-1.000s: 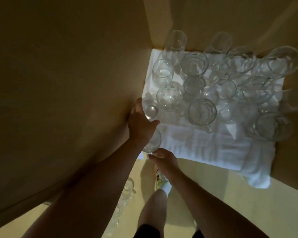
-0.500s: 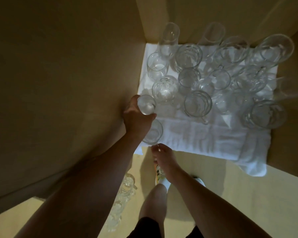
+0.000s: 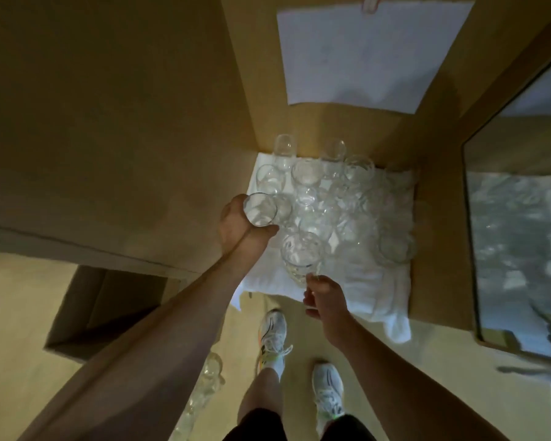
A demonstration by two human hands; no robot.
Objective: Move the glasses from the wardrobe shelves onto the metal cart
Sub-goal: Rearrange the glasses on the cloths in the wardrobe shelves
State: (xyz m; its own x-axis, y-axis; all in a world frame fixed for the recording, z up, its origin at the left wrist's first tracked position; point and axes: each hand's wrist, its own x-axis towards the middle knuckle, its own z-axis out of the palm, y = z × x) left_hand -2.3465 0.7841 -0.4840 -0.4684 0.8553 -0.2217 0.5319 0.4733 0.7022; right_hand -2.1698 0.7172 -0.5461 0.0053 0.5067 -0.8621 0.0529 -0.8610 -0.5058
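Observation:
Several clear glasses [image 3: 331, 198] stand crowded on a white towel [image 3: 372, 291] that covers a wardrobe shelf. My left hand [image 3: 236, 227] grips a small clear tumbler [image 3: 260, 209], lifted above the shelf's left front part. My right hand [image 3: 323, 297] holds a stemmed glass [image 3: 299, 254] low down by its base, in front of the towel's edge. The metal cart is out of view.
The wardrobe's side wall [image 3: 140, 122] rises at the left and a mirrored door [image 3: 519, 233] stands at the right. A white sheet [image 3: 363, 49] lies on the shelf above. More glasses [image 3: 204, 389] sit low at the left near my feet on the wooden floor.
Both hands have lifted their glasses up and away from the towel. The view has pulled back from the shelf, so the upper shelf and mirror now show.

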